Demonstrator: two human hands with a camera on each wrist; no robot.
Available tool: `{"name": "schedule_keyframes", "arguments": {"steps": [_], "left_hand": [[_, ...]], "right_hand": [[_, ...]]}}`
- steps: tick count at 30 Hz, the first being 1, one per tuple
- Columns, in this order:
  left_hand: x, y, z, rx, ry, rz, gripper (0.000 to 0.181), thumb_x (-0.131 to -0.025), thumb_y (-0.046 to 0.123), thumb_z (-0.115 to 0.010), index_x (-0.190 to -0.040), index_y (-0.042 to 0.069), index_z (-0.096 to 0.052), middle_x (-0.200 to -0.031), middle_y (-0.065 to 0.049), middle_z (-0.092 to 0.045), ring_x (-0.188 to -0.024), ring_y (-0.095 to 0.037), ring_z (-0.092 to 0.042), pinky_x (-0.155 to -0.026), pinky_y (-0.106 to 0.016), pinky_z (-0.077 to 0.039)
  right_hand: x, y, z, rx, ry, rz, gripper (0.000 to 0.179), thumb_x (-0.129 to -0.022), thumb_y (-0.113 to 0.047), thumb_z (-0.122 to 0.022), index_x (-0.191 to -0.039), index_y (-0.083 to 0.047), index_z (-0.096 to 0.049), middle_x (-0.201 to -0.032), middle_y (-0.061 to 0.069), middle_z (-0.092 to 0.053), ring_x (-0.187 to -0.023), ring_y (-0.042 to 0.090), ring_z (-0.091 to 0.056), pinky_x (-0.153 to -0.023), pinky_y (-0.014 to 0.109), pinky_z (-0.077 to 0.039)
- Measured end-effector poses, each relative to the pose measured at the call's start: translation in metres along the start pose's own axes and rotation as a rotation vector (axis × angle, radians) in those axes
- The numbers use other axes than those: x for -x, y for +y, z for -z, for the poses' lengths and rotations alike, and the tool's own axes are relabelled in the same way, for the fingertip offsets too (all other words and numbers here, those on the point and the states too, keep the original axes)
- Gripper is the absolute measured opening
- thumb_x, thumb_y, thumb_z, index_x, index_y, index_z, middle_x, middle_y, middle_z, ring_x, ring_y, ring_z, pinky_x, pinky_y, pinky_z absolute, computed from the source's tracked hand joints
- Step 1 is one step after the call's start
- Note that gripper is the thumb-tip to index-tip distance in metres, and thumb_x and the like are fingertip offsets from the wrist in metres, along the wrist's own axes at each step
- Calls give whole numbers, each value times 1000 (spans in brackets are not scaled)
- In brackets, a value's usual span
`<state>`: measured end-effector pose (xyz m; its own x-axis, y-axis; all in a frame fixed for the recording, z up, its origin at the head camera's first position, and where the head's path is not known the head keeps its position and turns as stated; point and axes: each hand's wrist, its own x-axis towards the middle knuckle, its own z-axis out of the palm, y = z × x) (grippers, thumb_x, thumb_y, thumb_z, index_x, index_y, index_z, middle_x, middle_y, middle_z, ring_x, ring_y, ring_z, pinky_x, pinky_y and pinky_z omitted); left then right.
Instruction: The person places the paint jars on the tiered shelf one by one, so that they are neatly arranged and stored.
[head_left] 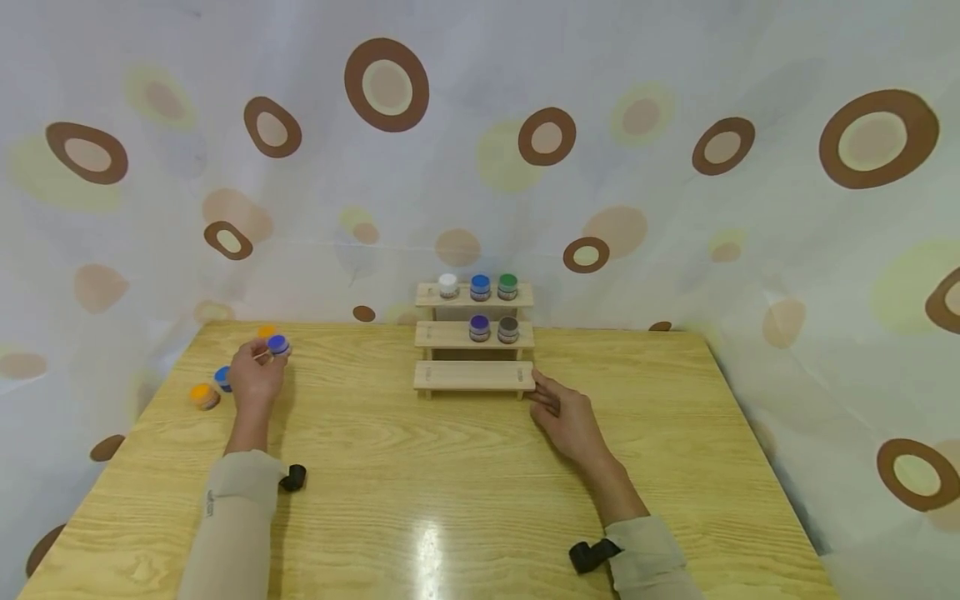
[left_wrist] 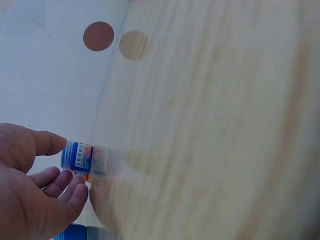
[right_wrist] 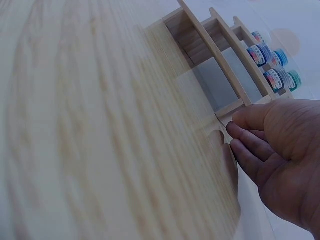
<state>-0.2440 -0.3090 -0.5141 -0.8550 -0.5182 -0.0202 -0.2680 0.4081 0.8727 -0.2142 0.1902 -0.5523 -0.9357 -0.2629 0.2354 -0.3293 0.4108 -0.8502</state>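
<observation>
Pinching a blue-violet jar [head_left: 278, 345] btw. thumb and fingertips, the L hand [head_left: 257, 375] is part closed, at the far L of the desk [head_left: 420, 467]. Label [left_wrist: 83, 156] on that jar: white strip w/ small dark characters plus a multicoloured part, too blurry to read; no brand legible. Lettering [head_left: 210, 502] on the L sleeve [head_left: 236, 525] also too small to make out.

R hand [head_left: 572, 421] half open, fingers loosely bent, tips touching the R end of the lowest tier of a 3-tier wooden rack [head_left: 474, 377]; no jar in it. Rack stands near the back edge, approx. centre; small marks at the tier ends, unreadable.

Top tier, L to R: white jar [head_left: 447, 286], blue jar [head_left: 480, 288], green jar [head_left: 507, 287]. Mid tier, toward R: purple jar [head_left: 479, 328], dark grey jar [head_left: 507, 330]. Labels there illegible too.

Near L hand: front orange jar [head_left: 203, 396], second blue jar [head_left: 223, 379] just beside it, and back orange jar [head_left: 267, 332] partly hidden behind the held one.
</observation>
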Motion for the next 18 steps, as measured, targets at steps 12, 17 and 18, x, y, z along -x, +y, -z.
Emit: {"name": "schedule_keyframes", "arguments": {"steps": [12, 17, 18], "left_hand": [[-19, -3, -4, -45, -8, 12, 59, -105, 22, -66, -152, -6, -47, -146, -28, -56, -133, -40, -55, -113, -49, -48], [-23, -1, -4, -67, -8, 2, 56, -104, 20, -65, -152, -6, -49, -145, -28, -57, -133, -42, -55, -114, -51, -48], [-23, -1, -5, -76, -9, -3, 56, -104, 20, -65, -152, -6, -49, -145, -29, -57, -133, -42, -55, -114, -51, -48]], "right_hand": [[1, 0, 0, -2, 6, -10, 60, -100, 5, -68, -156, 3, -47, -139, 26, -65, -123, 36, -69, -102, 38, -57], [0, 1, 0, -1, 3, -9, 60, -100, 5, -68, -156, 3, -46, -139, 25, -65, -123, 36, -69, -102, 38, -58], [1, 1, 0, 0, 2, -9, 60, -100, 5, -68, -156, 3, -46, -139, 25, -65, -123, 36, -69, -102, 38, -58]]}}
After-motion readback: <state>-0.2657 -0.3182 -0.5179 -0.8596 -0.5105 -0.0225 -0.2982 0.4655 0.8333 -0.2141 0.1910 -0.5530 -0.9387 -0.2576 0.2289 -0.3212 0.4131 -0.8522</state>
